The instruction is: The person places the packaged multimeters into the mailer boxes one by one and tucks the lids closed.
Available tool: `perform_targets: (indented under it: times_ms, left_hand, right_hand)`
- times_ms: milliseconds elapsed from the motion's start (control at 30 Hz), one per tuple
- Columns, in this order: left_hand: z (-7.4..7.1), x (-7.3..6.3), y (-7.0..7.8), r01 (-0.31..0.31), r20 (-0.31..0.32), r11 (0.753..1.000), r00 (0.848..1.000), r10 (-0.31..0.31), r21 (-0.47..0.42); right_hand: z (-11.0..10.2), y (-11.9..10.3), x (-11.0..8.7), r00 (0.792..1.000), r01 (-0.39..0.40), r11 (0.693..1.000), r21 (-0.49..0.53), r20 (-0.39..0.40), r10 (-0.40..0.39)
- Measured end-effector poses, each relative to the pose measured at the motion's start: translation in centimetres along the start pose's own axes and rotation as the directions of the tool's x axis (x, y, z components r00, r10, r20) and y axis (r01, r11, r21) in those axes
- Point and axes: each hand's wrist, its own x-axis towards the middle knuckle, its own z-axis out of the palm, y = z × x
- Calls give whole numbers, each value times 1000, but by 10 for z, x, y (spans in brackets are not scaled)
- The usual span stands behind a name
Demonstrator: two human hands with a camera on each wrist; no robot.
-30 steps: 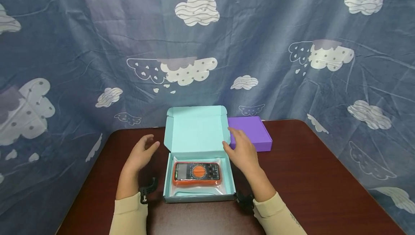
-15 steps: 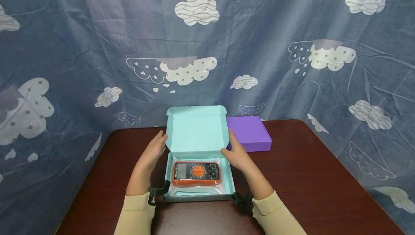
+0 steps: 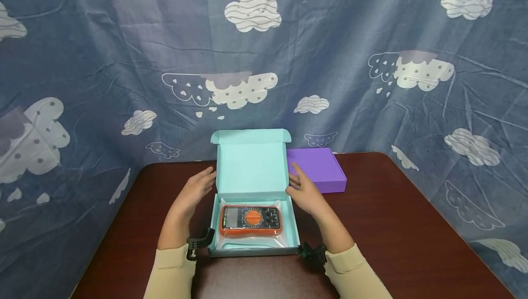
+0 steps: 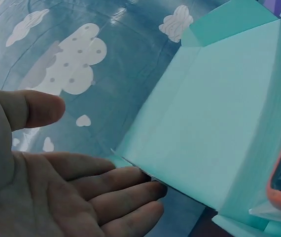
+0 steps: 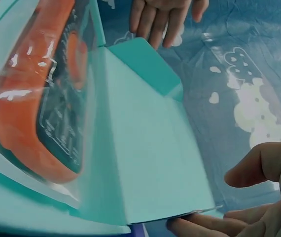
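A light-blue cardboard box (image 3: 213,225) stands with its lid (image 3: 251,168) raised at the back. Inside lies an orange and black multimeter (image 3: 250,220) under clear plastic wrap (image 3: 231,244). At the lid's left edge is my left hand (image 3: 193,193), fingers straight and thumb held away; the left wrist view has its fingertips (image 4: 155,190) right at that edge. My right hand (image 3: 307,196) is at the opposite edge, thumb apart, with its fingertips (image 5: 180,226) along the lid's side in the right wrist view. Neither hand grips anything.
A closed purple box (image 3: 315,168) sits behind and to the right of the light-blue one. The dark red-brown table (image 3: 396,216) runs back to a blue cloud-print curtain (image 3: 350,37). Wrist-worn cameras flank the open box's front corners.
My left hand has come rightward to the lid's edge. The lid's side flaps, spread outward before, are now turned up and the lid looks narrower, its top flap bent. The multimeter stays put.
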Motion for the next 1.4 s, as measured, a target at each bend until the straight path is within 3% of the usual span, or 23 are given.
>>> perform_targets:
  times_ms: [167, 433, 600, 700, 900, 1033, 1233, 1400]
  left_hand:
    - [-7, -5, 1, -9, -57, 1000, 998, 8, -23]
    - [-17, -9, 2, -5, -64, 1000, 998, 6, 24]
    - [-21, -10, 1, -1, -59, 999, 998, 3, 33]
    - [-25, -11, -1, 9, -28, 1000, 1000, -9, 13]
    - [-31, -12, -5, 27, 50, 1000, 998, -28, 3]
    - [-34, -14, -7, 8, 131, 997, 991, -18, 83]
    - [-37, -16, -8, -66, 270, 979, 963, 12, 191]
    - [-38, -18, -9, -101, 328, 960, 945, 11, 260]
  right_hand:
    - [-6, -2, -1, 1000, -3, 1000, -6, -14, 3]
    - [-21, -6, -7, 999, 13, 996, -83, 34, -10]
    - [-32, -4, -8, 994, 31, 999, -33, 104, -27]
    - [-37, -1, -7, 987, 42, 998, 43, 152, -48]
    - [-42, 1, -6, 975, -16, 988, 154, 223, -19]
    - [-44, 2, -9, 960, -44, 989, 142, 279, 3]
    - [-44, 2, -11, 940, -77, 993, 87, 339, 44]
    - [-43, 1, -11, 923, -65, 998, 9, 380, 57]
